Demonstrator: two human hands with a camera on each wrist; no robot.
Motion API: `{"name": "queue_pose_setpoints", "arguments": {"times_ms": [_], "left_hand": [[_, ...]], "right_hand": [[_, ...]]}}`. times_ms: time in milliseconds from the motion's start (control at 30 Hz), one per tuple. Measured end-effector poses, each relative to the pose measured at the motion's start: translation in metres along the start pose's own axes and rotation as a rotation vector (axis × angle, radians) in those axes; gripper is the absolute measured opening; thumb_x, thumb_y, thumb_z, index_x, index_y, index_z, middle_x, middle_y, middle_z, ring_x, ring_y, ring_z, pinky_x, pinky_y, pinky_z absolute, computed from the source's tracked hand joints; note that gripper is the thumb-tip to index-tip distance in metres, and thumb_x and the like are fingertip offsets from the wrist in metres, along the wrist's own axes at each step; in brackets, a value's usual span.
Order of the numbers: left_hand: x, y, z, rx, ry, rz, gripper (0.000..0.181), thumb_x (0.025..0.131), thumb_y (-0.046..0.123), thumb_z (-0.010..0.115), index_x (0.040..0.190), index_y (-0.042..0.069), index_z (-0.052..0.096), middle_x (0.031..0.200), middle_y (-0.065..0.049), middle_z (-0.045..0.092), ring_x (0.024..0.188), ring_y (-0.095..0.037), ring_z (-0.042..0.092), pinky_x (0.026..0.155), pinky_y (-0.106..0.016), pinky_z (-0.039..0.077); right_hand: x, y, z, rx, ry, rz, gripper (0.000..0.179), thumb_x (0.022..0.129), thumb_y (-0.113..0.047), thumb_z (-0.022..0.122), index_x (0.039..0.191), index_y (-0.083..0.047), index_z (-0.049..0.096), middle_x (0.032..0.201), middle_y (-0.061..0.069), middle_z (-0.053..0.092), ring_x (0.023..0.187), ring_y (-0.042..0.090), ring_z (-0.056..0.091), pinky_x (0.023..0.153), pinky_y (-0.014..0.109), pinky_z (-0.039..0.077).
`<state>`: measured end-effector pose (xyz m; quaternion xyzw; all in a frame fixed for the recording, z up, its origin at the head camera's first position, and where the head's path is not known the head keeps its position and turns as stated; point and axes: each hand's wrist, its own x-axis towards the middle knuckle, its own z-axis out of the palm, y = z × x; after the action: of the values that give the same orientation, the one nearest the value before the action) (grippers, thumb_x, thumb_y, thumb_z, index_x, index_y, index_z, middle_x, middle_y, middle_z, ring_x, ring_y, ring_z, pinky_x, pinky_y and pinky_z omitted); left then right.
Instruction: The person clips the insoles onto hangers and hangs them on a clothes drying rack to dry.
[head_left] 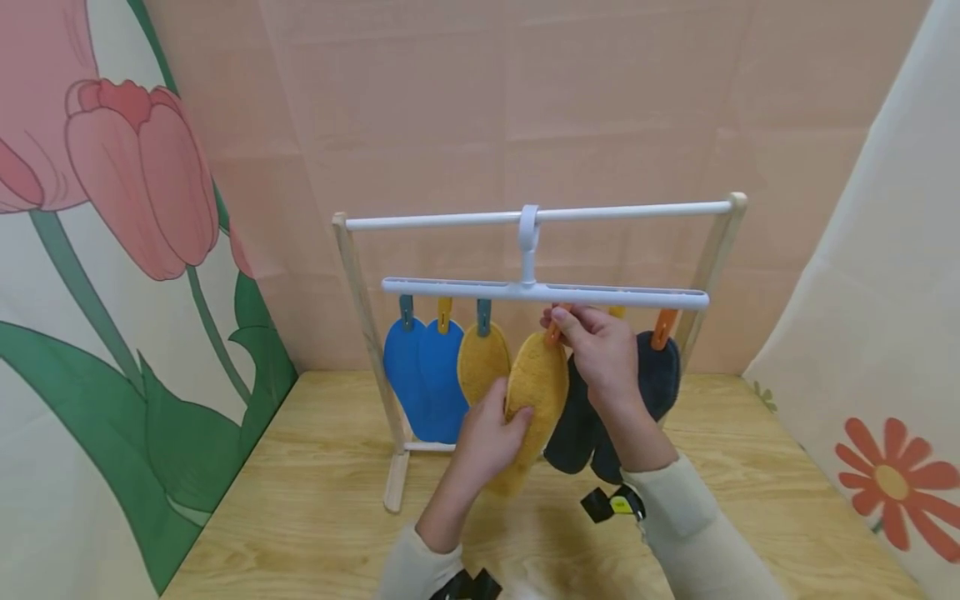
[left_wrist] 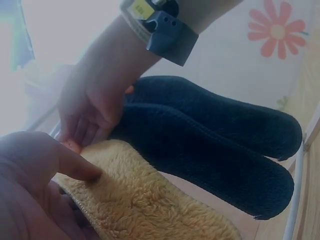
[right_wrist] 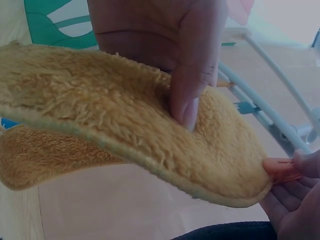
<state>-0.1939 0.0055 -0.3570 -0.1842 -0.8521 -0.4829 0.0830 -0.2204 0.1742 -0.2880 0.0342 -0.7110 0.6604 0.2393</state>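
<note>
My left hand (head_left: pixel 489 437) grips a fuzzy yellow insole (head_left: pixel 543 375), its thumb pressed on the pile in both wrist views. At the insole's top end, my right hand (head_left: pixel 613 358) pinches an orange clothespin (right_wrist: pixel 281 170) between thumb and fingers. The right wrist view shows that clothespin's tip at the insole's edge. Just left hangs the other yellow insole (head_left: pixel 477 362) from a grey-blue clothespin (head_left: pixel 483 317). All these are below a white hanger (head_left: pixel 465 289). Dark insoles (left_wrist: pixel 215 160) hang behind and right of my right hand, partly hidden by it.
Two overlapping blue insoles (head_left: pixel 405 375) hang at the hanger's left from clothespins. The hanger hooks over the white rail (head_left: pixel 637 211) of a stand with wooden legs (head_left: pixel 367 333). It stands on a wood-grain table (head_left: pixel 300 483). Printed flower cloths flank both sides.
</note>
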Motion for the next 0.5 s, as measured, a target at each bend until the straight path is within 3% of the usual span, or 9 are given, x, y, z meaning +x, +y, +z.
{"name": "queue_pose_setpoints", "arguments": {"times_ms": [300,500], "left_hand": [[0.0037,0.0041,0.0036,-0.035,-0.009,-0.016,0.031,0.101,0.025,0.064,0.129,0.013,0.055,0.112,-0.005,0.070,0.092,-0.017,0.066,0.079,-0.040,0.057],[0.0050,0.0038,0.0047,-0.040,-0.013,-0.013,0.030,0.101,0.025,0.064,0.127,0.012,0.056,0.110,-0.006,0.070,0.089,-0.016,0.066,0.075,-0.037,0.057]], "right_hand": [[-0.0001,-0.0008,-0.0007,-0.031,0.002,0.021,0.041,0.094,-0.041,0.070,0.119,-0.009,0.075,0.106,0.006,0.076,0.100,0.013,0.071,0.094,0.028,0.055],[0.0001,-0.0005,-0.0017,-0.067,-0.001,0.029,0.043,0.094,-0.043,0.069,0.123,-0.011,0.073,0.110,0.007,0.076,0.102,0.013,0.070,0.097,0.031,0.054]]}}
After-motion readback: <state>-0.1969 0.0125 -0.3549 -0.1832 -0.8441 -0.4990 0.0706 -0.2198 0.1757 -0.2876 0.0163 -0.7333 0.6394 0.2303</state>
